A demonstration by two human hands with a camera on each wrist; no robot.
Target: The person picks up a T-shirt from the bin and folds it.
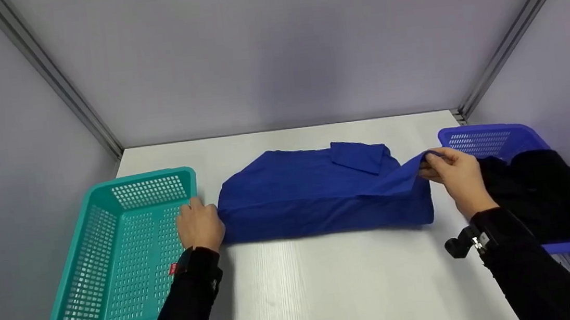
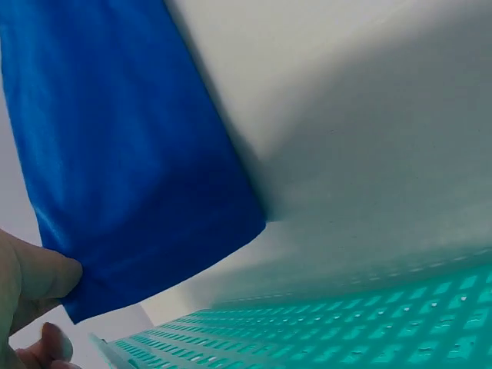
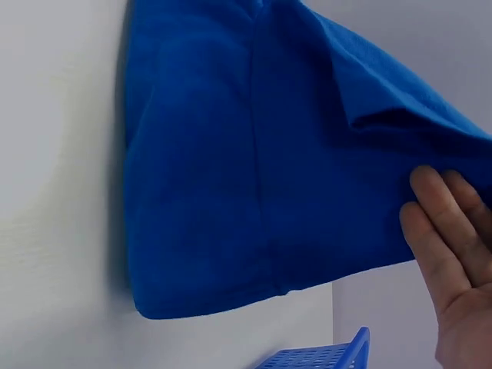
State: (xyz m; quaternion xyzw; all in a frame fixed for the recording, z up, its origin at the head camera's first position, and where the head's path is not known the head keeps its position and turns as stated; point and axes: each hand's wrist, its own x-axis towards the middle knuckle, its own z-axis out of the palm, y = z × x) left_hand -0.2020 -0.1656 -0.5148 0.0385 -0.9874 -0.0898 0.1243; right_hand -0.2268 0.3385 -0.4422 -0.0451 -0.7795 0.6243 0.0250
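A blue garment [image 1: 314, 193] lies folded in the middle of the white table [image 1: 328, 281]. My left hand [image 1: 201, 223] is at its left end; in the left wrist view its fingers [image 2: 34, 277] pinch the near corner of the cloth [image 2: 123, 154]. My right hand [image 1: 442, 168] pinches a flap at the garment's right end and holds it lifted a little above the fold. In the right wrist view the fingers [image 3: 450, 223] lie under that raised edge of blue cloth [image 3: 231, 169].
A teal perforated basket [image 1: 135, 177] stands at the left, right beside my left hand, with nothing in it. At the right a blue basket [image 1: 476, 131] holds a black garment [image 1: 533, 188]. Grey walls close in the back and sides.
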